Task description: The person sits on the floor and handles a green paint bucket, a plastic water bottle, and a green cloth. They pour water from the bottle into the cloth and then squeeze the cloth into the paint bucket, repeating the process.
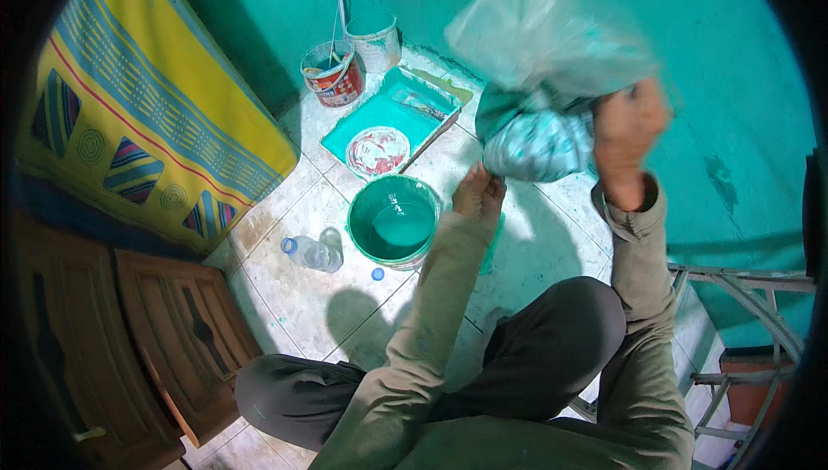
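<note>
The right hand [631, 129], blurred, clutched a paint-smeared translucent plastic bag [548, 60] beyond and right of the paint bucket [395, 220]; whether the left hand [479, 192], at its lower edge, pinched it, I couldn't tell.

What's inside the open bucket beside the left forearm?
The bucket holds turquoise liquid, probably paint; the left hand is outside it. The bottom is hidden beneath the liquid, and the left sleeve covers some outer side.
</note>
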Demonstrator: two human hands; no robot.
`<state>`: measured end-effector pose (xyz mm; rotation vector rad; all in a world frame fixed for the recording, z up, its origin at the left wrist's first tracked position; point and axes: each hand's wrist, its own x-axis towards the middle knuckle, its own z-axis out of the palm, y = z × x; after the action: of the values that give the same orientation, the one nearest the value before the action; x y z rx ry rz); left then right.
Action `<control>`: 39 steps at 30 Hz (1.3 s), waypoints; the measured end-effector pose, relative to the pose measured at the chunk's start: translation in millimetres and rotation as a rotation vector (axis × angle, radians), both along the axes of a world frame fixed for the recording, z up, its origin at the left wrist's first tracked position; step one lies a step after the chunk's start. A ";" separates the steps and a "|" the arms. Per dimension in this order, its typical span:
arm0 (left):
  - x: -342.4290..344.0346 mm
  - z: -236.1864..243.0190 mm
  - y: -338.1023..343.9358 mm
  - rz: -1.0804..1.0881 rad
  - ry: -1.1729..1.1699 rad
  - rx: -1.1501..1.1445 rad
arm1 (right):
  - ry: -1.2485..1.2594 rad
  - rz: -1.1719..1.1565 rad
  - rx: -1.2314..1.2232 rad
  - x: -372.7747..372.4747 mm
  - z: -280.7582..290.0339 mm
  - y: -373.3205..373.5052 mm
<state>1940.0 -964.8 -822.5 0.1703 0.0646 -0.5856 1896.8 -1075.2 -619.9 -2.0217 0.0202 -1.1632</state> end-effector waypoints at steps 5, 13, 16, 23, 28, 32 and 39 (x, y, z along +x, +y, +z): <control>-41.2 -101.3 -2.1 -0.076 0.462 0.459 | 0.454 0.304 -0.246 31.8 -69.1 -21.7; -14.7 -25.3 1.8 -0.078 0.192 0.089 | -0.022 0.021 -0.093 14.2 -23.5 -13.4; -29.0 -91.2 -5.5 0.013 0.620 0.413 | 0.414 0.252 -0.320 35.9 -72.9 -21.1; -15.9 27.6 10.3 0.054 -0.034 0.108 | 0.003 -0.021 -0.019 -7.7 20.0 6.3; -25.6 -65.3 -3.7 -0.060 0.171 0.305 | 0.320 0.117 -0.471 28.4 -92.8 -37.6; -10.2 -37.2 5.3 -0.006 0.173 0.263 | 0.051 0.069 -0.057 -3.8 -3.5 5.2; -35.3 -70.4 2.0 -0.057 0.275 0.503 | 0.447 0.244 -0.338 28.9 -93.6 -30.5</control>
<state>1904.8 -962.8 -892.9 0.5807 0.4773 -0.6386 1925.7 -1105.7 -713.5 -2.4662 -0.2074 -0.5741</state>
